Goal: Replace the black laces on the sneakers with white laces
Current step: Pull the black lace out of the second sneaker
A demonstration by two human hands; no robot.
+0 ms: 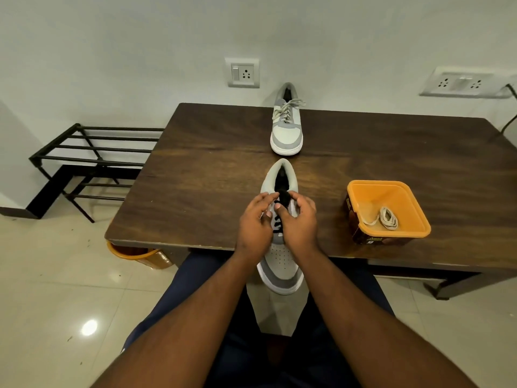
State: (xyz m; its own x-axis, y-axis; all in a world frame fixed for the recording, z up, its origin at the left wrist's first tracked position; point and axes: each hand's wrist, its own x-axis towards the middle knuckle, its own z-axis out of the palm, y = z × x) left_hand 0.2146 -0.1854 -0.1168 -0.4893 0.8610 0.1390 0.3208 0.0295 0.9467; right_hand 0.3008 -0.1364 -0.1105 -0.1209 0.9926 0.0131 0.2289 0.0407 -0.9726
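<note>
Near sneaker [280,259] lies toe toward person, overhanging table [209,169] edge. Both hands work its black lace [283,201]: left hand [256,228] and right hand [299,225] flank it, fingers pinching at the knot. Equally near.

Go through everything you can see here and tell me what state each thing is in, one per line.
Near sneaker: black-laced, toe overhanging the table edge.
Black lace: bunched at the tongue, both hands on it.
Left hand: fingers curled at the lace.
Right hand: fingers curled at the lace.
Far sneaker: white-laced, tied.
Orange tub: open, holding a white lace.
</note>
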